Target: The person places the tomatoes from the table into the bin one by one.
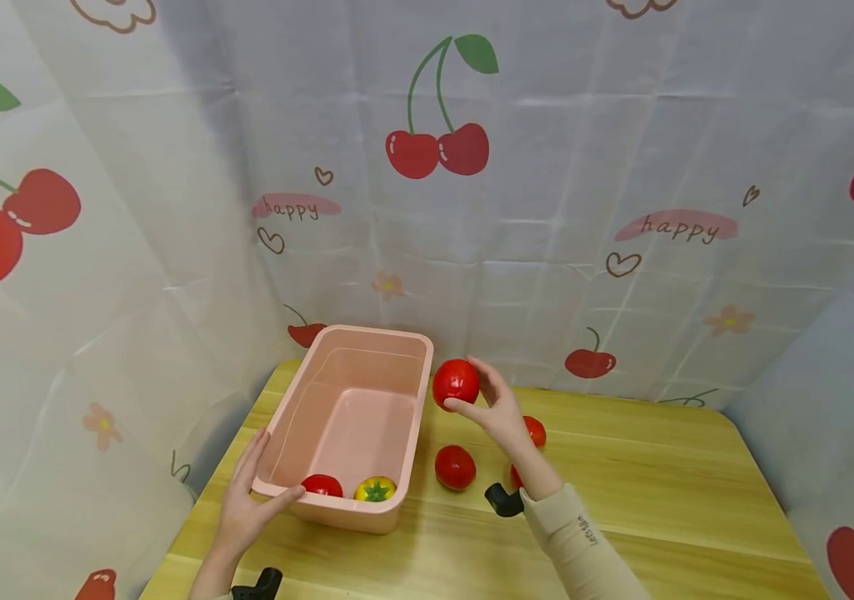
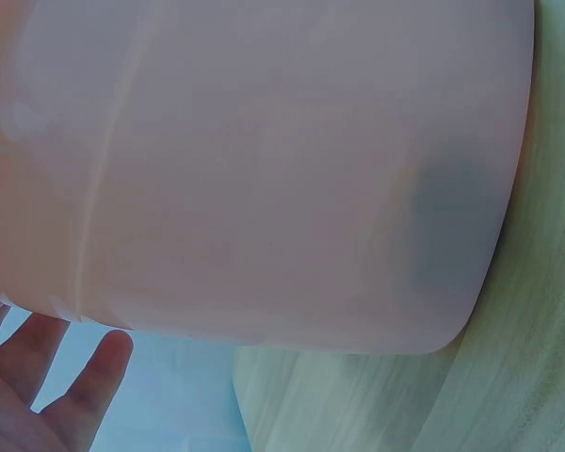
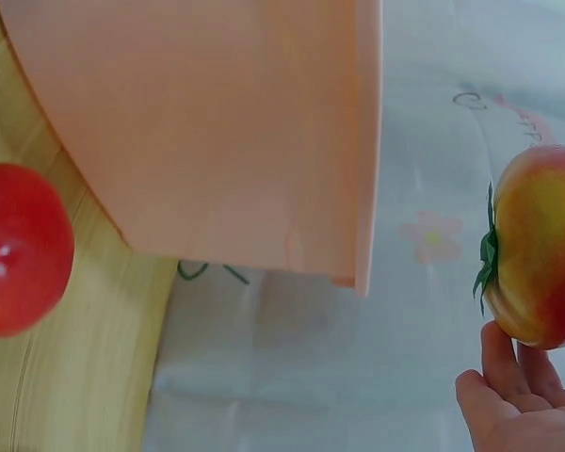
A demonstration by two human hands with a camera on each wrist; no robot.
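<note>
My right hand [image 1: 497,408] holds a tomato [image 1: 456,384] between thumb and fingers, raised just right of the pink plastic bin [image 1: 417,433]. From the right wrist view, that tomato [image 3: 546,245] shows a yellow-red underside and a green leafy top. At the bin's near left corner, my left hand [image 1: 242,504] grips the rim, with its thumb along the near edge and fingers at the left side. Inside the bin's near end lie a red tomato [image 1: 322,485] and a yellow one with a green star top [image 1: 376,489], both partly hidden by the rim.
A red tomato [image 1: 455,467] lies on the wooden table [image 1: 659,475] right of the bin. Further right are another tomato [image 1: 535,431] and a third red one [image 1: 516,477], both partly hidden by my right arm. A cherry-print curtain [image 1: 516,250] surrounds the table's back and sides.
</note>
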